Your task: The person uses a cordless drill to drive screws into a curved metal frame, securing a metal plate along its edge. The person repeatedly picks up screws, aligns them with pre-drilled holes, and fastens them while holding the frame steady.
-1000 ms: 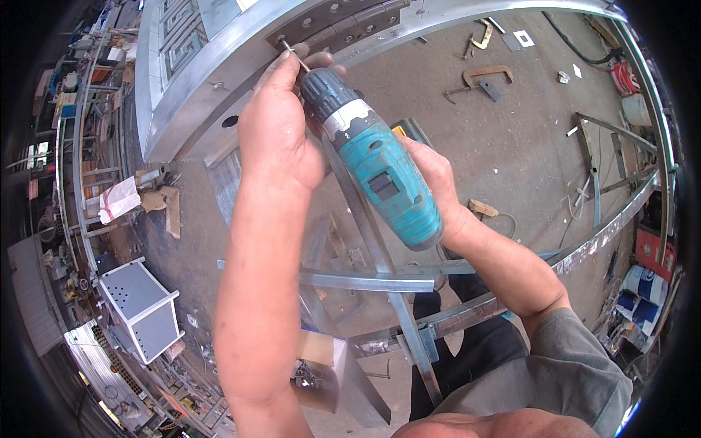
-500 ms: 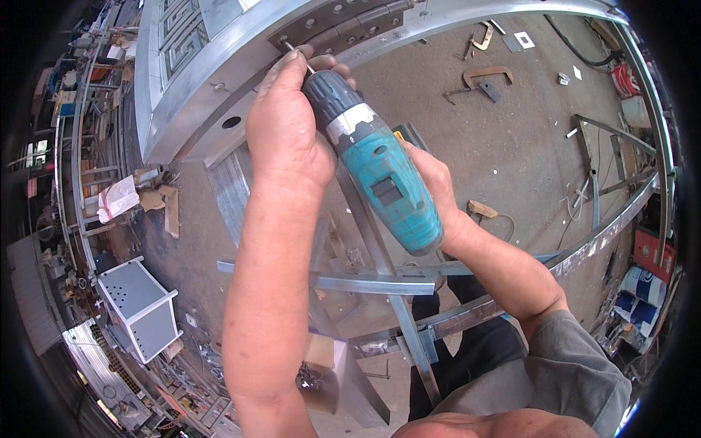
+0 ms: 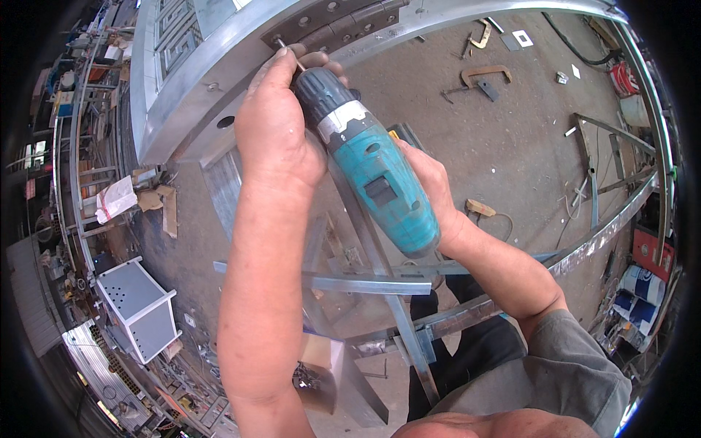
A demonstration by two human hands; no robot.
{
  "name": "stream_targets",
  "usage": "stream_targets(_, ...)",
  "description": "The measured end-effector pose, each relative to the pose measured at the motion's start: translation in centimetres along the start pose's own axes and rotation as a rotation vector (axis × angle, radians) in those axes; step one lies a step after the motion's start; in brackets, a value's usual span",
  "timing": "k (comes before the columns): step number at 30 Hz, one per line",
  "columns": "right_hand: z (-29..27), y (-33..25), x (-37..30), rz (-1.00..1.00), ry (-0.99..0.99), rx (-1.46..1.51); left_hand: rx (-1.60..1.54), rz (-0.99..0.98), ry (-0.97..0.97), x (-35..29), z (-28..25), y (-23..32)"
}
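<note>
A teal and black cordless drill points up and left at a brown metal hinge on the silver metal frame. My right hand is wrapped round the drill's grip, most of which is hidden under its body. The thumb and fingers of my left hand close round the thin bit ahead of the chuck. The bit's end meets a small fastener at one of the hinge's left holes. Whether the fingers also pinch the fastener is hard to see.
A silver metal door panel lies at upper left. Metal bars cross below the drill, above an open cardboard box. C-clamps lie on the floor at right. A grey metal box stands at left.
Both hands and the drill have shifted slightly left and up in the picture, and the hinge and frame have shifted much the same way. The grip of each hand looks unchanged.
</note>
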State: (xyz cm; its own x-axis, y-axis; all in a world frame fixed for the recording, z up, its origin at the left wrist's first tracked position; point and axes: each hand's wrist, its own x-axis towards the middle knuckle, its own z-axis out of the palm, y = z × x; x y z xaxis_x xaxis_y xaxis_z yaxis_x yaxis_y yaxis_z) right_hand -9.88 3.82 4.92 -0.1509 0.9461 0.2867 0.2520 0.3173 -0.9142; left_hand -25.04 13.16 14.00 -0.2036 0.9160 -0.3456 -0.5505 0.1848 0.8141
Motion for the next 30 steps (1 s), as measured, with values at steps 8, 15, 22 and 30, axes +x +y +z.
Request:
stream_targets(8,0.0,-0.6,0.0,0.012,0.003,-0.031,0.077,-0.007,0.014,-2.2,0.7,0.1)
stream_targets(15,0.8,-1.4,-0.4,0.081,0.016,0.047,0.782,0.657,0.167,-1.8,-1.5,1.0)
stream_targets(22,0.7,-2.0,-0.4,0.104,0.001,0.057,1.767,1.034,-0.18,4.2,-6.5,9.5)
stream_targets(30,1.1,-2.5,-0.5,0.124,-0.008,0.066,1.828,0.909,-0.243,5.2,-6.2,10.4)
